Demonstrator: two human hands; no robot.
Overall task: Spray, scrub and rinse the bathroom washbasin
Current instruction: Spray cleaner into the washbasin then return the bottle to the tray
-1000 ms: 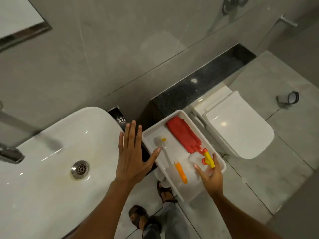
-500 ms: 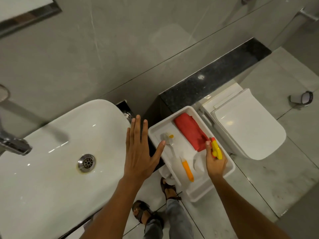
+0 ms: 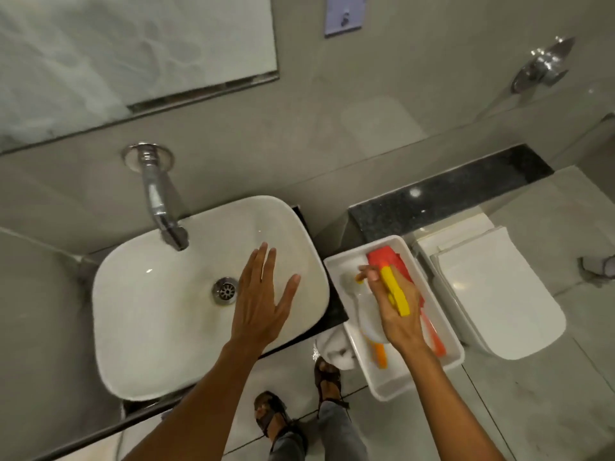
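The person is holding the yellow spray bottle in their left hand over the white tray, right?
Not quite. The head view shows the right hand gripping the yellow spray bottle over the white tray. The left hand is empty, fingers spread flat above the washbasin.

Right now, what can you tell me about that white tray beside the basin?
The white tray is a long, shallow rectangular tub that looks like glossy plastic, set between the washbasin and the toilet. Inside lie a red cloth and an orange-handled brush. The right hand grips a spray bottle with a yellow trigger over it.
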